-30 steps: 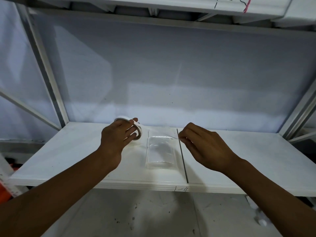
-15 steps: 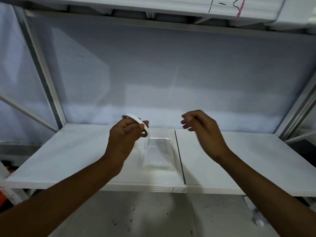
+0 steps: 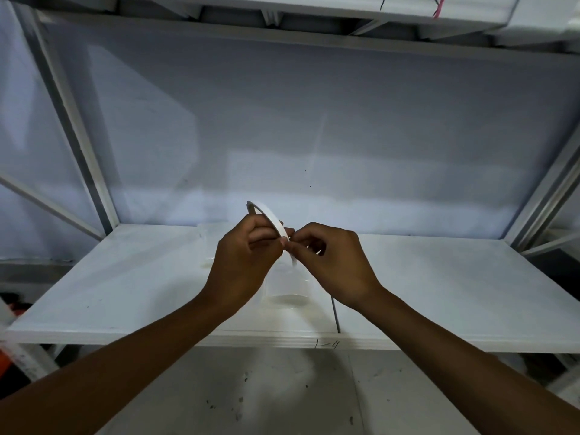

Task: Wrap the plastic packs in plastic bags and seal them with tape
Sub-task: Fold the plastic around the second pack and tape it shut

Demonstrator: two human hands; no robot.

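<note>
The tape roll (image 3: pixel 270 216) held over the bagged pack (image 3: pixel 287 290).
The left hand (image 3: pixel 248 262) grips it and the right hand (image 3: pixel 335 265) pinches its rim. The bagged pack lies on the shelf board (image 3: pixel 125 293) beside the seam (image 3: pixel 335 315), partly hidden by both hands.

Curled fingers of the left hand (image 3: pixel 248 262) are covering the lower half of the tape roll (image 3: pixel 267 214), leaving only an arc showing above them. Where the right hand (image 3: pixel 332 265) is pinching the roll's rim, any lifted tape end is proving too small to tell. Beneath both sets of fingers, the bagged plastic pack (image 3: pixel 287 288) is lying with its far end hidden.
</note>
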